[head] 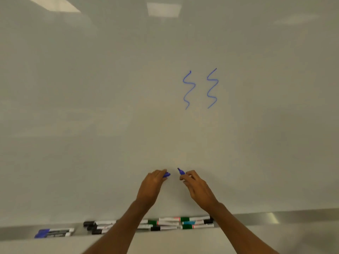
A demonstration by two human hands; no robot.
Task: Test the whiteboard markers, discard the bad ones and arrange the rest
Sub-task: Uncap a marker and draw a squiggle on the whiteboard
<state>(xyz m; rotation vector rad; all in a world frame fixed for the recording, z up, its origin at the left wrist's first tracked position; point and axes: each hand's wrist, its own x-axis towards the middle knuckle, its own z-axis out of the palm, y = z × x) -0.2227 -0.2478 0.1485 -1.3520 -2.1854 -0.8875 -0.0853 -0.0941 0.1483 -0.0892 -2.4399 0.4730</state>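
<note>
Right hand (197,187) – uncapped blue marker (181,171)

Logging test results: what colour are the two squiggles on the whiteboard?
Blue squiggles, in the head view.

A glossy pale wall panel (91,107) fills nearly the whole view, grey-white and dimly lit. Near its top edge it mirrors ceiling lights (163,8): one bright rectangle at the centre, a slanted one at the upper left, and a fainter smear at the upper right. Along the bottom runs a brushed metal ledge (275,218), catching a small glint toward the right. Below the ledge lies a plain pale strip (183,241).
</note>
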